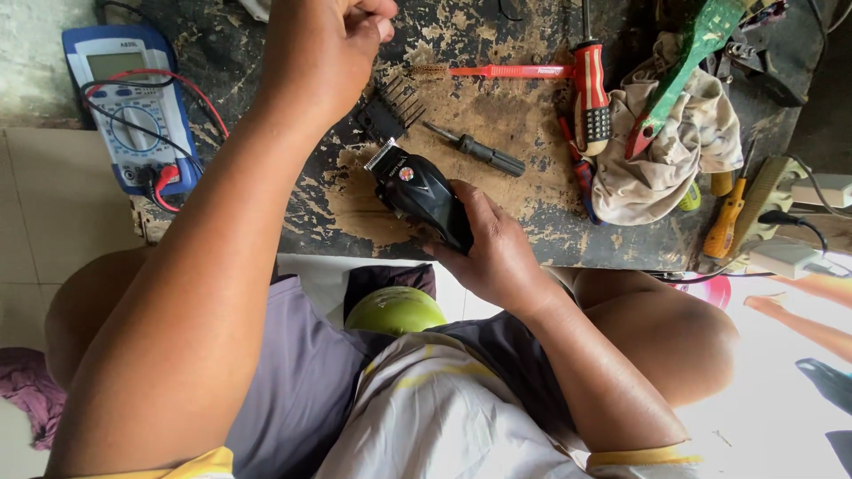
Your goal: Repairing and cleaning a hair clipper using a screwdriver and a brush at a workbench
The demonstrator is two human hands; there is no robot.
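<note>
On the scarred dark workbench (497,239), close to its near edge, the person's right hand (493,253) wraps its fingers around the body of a black hair clipper (417,191), holding it flat on the wood with the toothed blade pointing away toward the far left. The left hand (324,49) is raised above and beyond the clipper, fingers pinched tightly together at the tips; whether something small sits between them I cannot tell. Just beyond the clipper's blade lies a black comb guard (390,111), and to the clipper's right a small dark screwdriver (475,151) rests on the wood. Farther right of the clipper are a red-handled screwdriver (590,98), a crumpled beige rag (674,151) and a green-painted stick (683,66) lying over it. Well to the clipper's left, a blue multimeter (138,115) sits at the bench corner with its red and black leads looped over it. To my eye, the risk is at the edge: the clipper lies so near it that a loosened grip could tip it into the person's lap, and anything tiny held in that pinch could drop and vanish among the clutter.
</note>
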